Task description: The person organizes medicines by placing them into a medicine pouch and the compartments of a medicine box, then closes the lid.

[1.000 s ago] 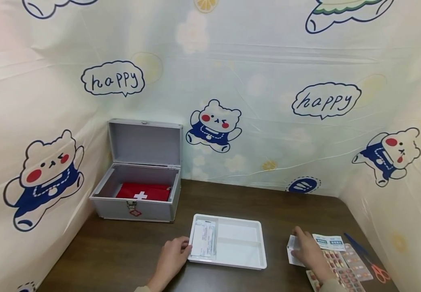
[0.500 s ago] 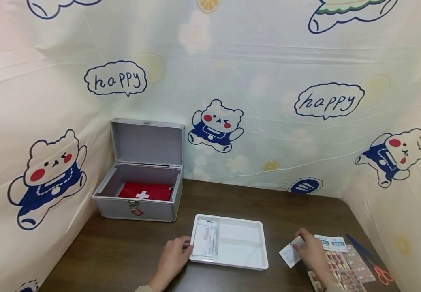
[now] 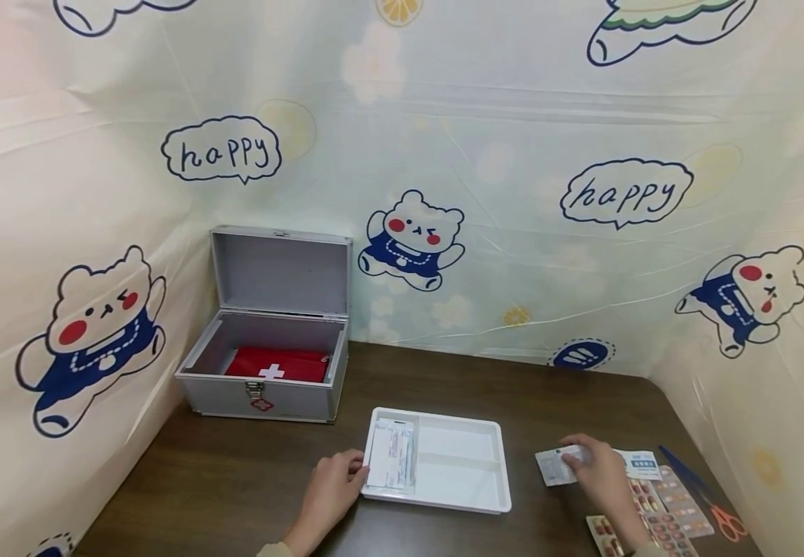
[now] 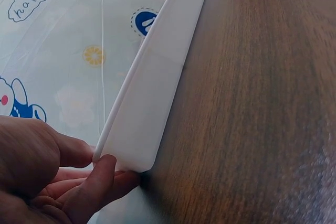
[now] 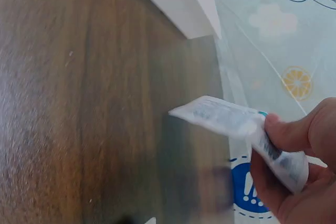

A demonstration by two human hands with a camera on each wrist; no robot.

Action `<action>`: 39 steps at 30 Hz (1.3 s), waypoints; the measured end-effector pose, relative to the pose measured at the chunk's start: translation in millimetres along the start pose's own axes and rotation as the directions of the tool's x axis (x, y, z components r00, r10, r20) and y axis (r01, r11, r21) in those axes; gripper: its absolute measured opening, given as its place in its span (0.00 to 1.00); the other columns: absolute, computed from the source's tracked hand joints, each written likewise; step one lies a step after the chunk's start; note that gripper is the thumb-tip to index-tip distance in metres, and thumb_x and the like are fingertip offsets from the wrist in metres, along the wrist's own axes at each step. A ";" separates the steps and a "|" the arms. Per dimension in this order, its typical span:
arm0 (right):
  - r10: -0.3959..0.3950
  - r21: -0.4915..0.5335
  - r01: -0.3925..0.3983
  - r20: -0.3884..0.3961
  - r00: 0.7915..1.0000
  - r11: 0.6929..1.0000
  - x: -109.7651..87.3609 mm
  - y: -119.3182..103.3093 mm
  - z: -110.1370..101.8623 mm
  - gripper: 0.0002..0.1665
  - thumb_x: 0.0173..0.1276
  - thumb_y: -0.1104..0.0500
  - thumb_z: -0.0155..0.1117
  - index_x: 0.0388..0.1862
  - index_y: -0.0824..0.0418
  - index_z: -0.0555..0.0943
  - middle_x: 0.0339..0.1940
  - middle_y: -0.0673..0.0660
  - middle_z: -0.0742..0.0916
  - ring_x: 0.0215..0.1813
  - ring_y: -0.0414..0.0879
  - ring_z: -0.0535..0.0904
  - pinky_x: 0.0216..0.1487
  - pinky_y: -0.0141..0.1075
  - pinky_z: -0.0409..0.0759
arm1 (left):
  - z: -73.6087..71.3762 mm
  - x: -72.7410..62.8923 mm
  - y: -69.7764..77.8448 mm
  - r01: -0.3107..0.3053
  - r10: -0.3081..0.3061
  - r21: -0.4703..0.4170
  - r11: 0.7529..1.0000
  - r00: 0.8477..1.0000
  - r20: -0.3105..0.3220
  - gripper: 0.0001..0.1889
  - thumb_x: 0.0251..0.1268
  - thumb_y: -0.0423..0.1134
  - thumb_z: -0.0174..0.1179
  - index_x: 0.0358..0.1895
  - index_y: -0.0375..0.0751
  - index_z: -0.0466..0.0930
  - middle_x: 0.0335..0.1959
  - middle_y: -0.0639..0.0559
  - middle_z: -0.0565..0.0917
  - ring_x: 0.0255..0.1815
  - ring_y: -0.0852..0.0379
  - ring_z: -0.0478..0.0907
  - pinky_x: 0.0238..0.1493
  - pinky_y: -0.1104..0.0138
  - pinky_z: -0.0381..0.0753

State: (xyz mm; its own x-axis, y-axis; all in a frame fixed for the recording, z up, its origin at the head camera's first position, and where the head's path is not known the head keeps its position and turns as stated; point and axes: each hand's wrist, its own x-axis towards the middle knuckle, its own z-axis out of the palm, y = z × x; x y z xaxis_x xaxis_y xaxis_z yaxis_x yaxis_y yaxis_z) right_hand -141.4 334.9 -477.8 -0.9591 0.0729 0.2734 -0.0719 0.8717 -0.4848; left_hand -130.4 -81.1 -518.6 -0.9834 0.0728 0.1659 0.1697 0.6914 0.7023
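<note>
My left hand (image 3: 332, 489) pinches the left edge of a white divided tray (image 3: 460, 486). In the left wrist view the thumb is at the rim and the fingers lie against the outer wall (image 4: 149, 93). Clear-wrapped flat packets (image 3: 392, 456) fill the tray's left compartment. To the right of the tray, my right hand (image 3: 598, 466) grips a small white printed sachet (image 3: 553, 466) between thumb and fingers. The sachet (image 5: 215, 114) is bent, its free end pointing toward the tray, over the tabletop in the right wrist view.
Beyond the right hand lies a blue-and-white printed packet (image 3: 641, 464), beside several capsule blister packs (image 3: 683, 503). Scissors with orange handles (image 3: 727, 524) are at the right edge. An open silver first-aid box (image 3: 290, 402) stands back left, holding a red pouch (image 3: 241, 362) with a white cross.
My right hand has lifted the sachet from beside the packets and turned it, so its end now points left. The left hand has stayed at the tray.
</note>
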 end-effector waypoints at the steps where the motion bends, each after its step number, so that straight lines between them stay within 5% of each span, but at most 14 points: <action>1: 0.009 -0.001 -0.009 -0.003 1.000 1.000 0.3 -0.2 -0.4 0.09 0.56 0.67 0.73 0.36 0.61 0.86 0.31 0.62 0.89 0.22 0.47 0.76 0.26 0.40 0.72 | 0.1 -0.4 0.0 -0.002 0.002 -0.001 1.000 1.000 -0.003 0.08 0.59 0.31 0.68 0.41 0.33 0.86 0.34 0.44 0.90 0.36 0.53 0.89 0.35 0.62 0.86; 4: 0.058 0.014 -0.058 -0.003 0.998 0.998 1.1 -3.3 -2.5 0.05 0.58 0.67 0.71 0.33 0.60 0.85 0.29 0.61 0.88 0.22 0.43 0.70 0.26 0.36 0.67 | 0.3 -1.3 -0.1 -0.008 0.008 0.001 1.000 1.000 -0.016 0.08 0.58 0.31 0.68 0.40 0.34 0.86 0.33 0.45 0.91 0.36 0.53 0.89 0.34 0.62 0.86; 10: 0.157 0.096 -0.158 0.026 0.987 0.983 2.0 -15.1 -6.4 0.03 0.62 0.64 0.69 0.33 0.63 0.83 0.42 0.66 0.89 0.44 0.55 0.83 0.44 0.44 0.75 | 0.1 -1.1 0.4 0.007 -0.007 0.005 1.000 1.000 -0.004 0.08 0.58 0.31 0.68 0.40 0.33 0.86 0.34 0.43 0.90 0.37 0.52 0.89 0.36 0.61 0.86; 15: 0.215 0.210 -0.229 0.085 0.973 0.951 4.7 -30.9 -5.4 0.09 0.63 0.65 0.69 0.42 0.66 0.83 0.40 0.62 0.90 0.42 0.43 0.83 0.51 0.41 0.74 | 0.3 -0.2 0.0 0.020 -0.020 0.001 1.000 1.000 0.011 0.09 0.58 0.31 0.68 0.41 0.33 0.86 0.35 0.42 0.90 0.38 0.51 0.89 0.37 0.59 0.87; 20: 0.223 0.295 -0.239 0.086 0.971 0.925 5.5 -48.0 5.9 0.20 0.64 0.69 0.66 0.56 0.67 0.79 0.42 0.63 0.89 0.47 0.48 0.84 0.59 0.49 0.73 | 0.7 0.2 -1.1 0.016 -0.016 -0.001 1.000 1.000 0.008 0.08 0.59 0.32 0.68 0.41 0.33 0.86 0.35 0.42 0.90 0.38 0.51 0.89 0.36 0.60 0.86; 26: 0.245 0.320 -0.253 0.067 0.967 0.913 5.2 -70.0 27.3 0.16 0.67 0.67 0.62 0.54 0.65 0.83 0.46 0.64 0.88 0.47 0.51 0.81 0.48 0.36 0.73 | 0.5 -0.5 -1.4 0.006 -0.006 0.008 1.000 1.000 -0.004 0.08 0.58 0.32 0.68 0.41 0.34 0.87 0.35 0.44 0.90 0.37 0.52 0.89 0.36 0.61 0.86; 32: 0.260 0.325 -0.269 0.070 0.963 0.907 4.6 -91.8 42.6 0.09 0.66 0.65 0.65 0.43 0.65 0.86 0.43 0.63 0.89 0.44 0.51 0.81 0.45 0.36 0.74 | 0.1 -1.1 0.1 -0.010 0.010 0.014 1.000 1.000 -0.005 0.08 0.58 0.32 0.68 0.41 0.34 0.86 0.34 0.44 0.91 0.37 0.52 0.89 0.36 0.61 0.86; 39: 0.253 0.425 -0.274 0.106 0.962 0.863 7.1 -110.5 57.6 0.06 0.64 0.66 0.68 0.38 0.67 0.86 0.38 0.60 0.88 0.39 0.45 0.78 0.41 0.33 0.73 | -0.8 -1.7 0.7 -0.002 0.003 0.021 1.000 1.000 -0.013 0.08 0.58 0.31 0.68 0.40 0.34 0.86 0.34 0.44 0.90 0.37 0.52 0.89 0.36 0.61 0.86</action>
State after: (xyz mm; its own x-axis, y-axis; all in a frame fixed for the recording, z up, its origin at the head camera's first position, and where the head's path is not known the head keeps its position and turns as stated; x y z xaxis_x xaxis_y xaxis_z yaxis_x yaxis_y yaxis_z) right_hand -156.0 211.3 -470.2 -0.9695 0.2394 0.0517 0.0848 0.5262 -0.8461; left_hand -128.6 -81.2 -517.8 -0.9821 0.0651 0.1768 0.1705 0.7061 0.6873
